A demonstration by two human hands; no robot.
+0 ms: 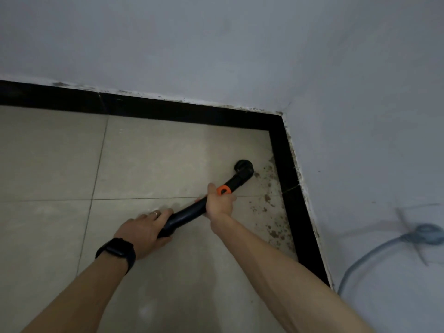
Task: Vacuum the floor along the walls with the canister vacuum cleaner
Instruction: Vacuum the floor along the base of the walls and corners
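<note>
Left hand [144, 233] and right hand [219, 203] both wrap the black wand [189, 211], likely for leverage, angling its nozzle [242, 168] toward 2 o'clock at dirt specks [266, 200] beside the skirting [287, 188].

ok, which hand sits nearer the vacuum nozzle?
The right hand, wrapped round the wand just behind the orange collar, close to the nozzle. The left hand, with the black watch, holds the rear end.
</note>
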